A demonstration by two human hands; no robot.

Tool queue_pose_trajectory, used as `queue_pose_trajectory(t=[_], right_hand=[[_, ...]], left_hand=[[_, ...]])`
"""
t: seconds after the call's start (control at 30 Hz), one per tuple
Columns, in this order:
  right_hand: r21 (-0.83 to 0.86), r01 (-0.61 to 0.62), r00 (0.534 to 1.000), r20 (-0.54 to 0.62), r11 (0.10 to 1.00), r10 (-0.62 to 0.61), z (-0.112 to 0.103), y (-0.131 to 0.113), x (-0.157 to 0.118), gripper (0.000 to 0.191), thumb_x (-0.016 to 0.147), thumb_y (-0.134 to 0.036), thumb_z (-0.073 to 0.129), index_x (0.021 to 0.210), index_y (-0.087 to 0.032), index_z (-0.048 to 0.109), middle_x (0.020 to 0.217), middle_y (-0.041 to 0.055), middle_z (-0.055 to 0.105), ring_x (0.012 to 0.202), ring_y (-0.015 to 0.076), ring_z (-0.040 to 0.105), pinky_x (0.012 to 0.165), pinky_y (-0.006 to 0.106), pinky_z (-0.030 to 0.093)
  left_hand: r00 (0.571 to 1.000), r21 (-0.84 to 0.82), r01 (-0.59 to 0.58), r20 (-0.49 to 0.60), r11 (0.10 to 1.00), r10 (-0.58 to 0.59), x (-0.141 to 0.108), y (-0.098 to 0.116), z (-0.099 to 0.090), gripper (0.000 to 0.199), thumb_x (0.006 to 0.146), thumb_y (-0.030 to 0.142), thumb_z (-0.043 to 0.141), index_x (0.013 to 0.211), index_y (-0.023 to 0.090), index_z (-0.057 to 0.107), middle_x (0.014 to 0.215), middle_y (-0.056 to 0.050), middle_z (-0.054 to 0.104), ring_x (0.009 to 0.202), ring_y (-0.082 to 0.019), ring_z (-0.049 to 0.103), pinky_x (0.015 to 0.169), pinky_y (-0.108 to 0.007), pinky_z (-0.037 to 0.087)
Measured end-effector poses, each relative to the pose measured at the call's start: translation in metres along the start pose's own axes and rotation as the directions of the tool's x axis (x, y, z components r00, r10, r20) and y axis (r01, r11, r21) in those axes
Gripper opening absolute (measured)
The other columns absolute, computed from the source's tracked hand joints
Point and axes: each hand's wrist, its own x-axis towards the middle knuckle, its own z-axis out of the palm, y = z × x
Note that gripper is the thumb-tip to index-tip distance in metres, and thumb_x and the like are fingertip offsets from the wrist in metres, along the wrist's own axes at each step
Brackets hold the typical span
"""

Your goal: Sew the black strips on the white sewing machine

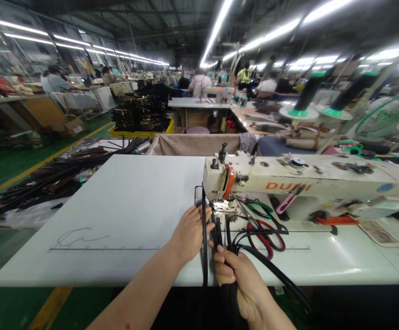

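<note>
A cream sewing machine (309, 183) marked in orange letters stands on a white table (124, 206). Several thin black straps (216, 231) run from under its needle area toward me and hang over the table's front edge. My left hand (189, 231) lies flat on the table just left of the needle, its fingers touching one strap. My right hand (241, 279) is at the front edge, fingers closed around a bundle of the black straps.
Red-handled scissors (271, 236) and green-handled snips (259, 208) lie beside the needle plate. A heap of black straps (55, 176) fills the bench at left. A fabric-lined bin (192, 143) sits behind the table. Thread cones (306, 98) and a fan (392, 119) stand at right. People work far off.
</note>
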Motion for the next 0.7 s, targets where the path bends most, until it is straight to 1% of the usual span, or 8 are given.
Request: queue_pose_trajectory(t=[0.17,0.57,0.7], right_hand=[[0.020,-0.004,1.000,0.010,1.000,0.004,0.0039,-0.0010,0.0031,0.050,0.047,-0.022,0.099,0.085,-0.006,0.071,0.055,-0.0056,0.054,0.041,-0.0022,0.029,0.033,0.008,0.020],[0.051,-0.001,1.000,-0.003,0.999,0.001,0.0062,-0.0060,0.0081,0.052,0.043,-0.018,0.099,0.084,-0.006,0.070,0.055,-0.0054,0.055,0.041,-0.0021,0.031,0.032,0.007,0.022],[0.045,0.009,1.000,-0.005,0.999,-0.009,0.0075,-0.0063,0.0090,0.051,0.043,-0.020,0.100,0.081,-0.006,0.069,0.054,-0.0054,0.055,0.041,-0.0022,0.032,0.032,0.007,0.022]], left_hand=[[1.000,0.006,-0.012,-0.008,1.000,0.012,-0.0005,-0.0013,0.0023,0.037,0.104,0.029,0.044,0.139,0.017,0.052,0.139,-0.011,0.062,0.136,-0.025,0.052,0.115,-0.048,0.041],[0.999,0.012,-0.033,-0.023,0.999,0.034,-0.0009,0.0009,0.0019,0.038,0.103,0.026,0.047,0.139,0.016,0.051,0.139,-0.011,0.062,0.136,-0.026,0.052,0.114,-0.050,0.042],[0.999,0.024,-0.034,-0.023,0.999,0.034,0.0004,0.0019,0.0018,0.037,0.102,0.028,0.050,0.137,0.016,0.054,0.137,-0.011,0.064,0.134,-0.027,0.053,0.114,-0.051,0.042]])
